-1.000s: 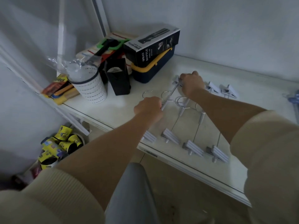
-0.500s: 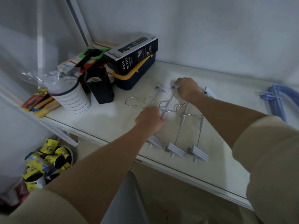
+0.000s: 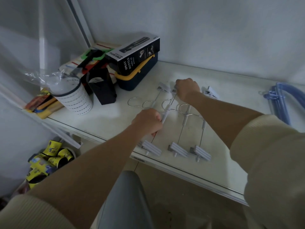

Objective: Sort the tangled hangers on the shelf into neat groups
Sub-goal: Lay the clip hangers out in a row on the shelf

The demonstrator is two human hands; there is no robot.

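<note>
White shelf at centre frame holds the clip hangers, now drawn closer into a row. My left hand and right hand both grip one hanger's ends, so grouping looks well underway.

A black "Spray Bottle" box lies on top of a navy case with a yellow handle at the far left. Just left of them stands a black carton, and beside that a white perforated cup with a dark rim, crumpled clear plastic at its mouth. Behind these lies a green-framed tool on striped packaging. Flat orange and yellow packets rest at the left edge. Below, on the floor, yellow-and-black rolls sit piled together.
</note>
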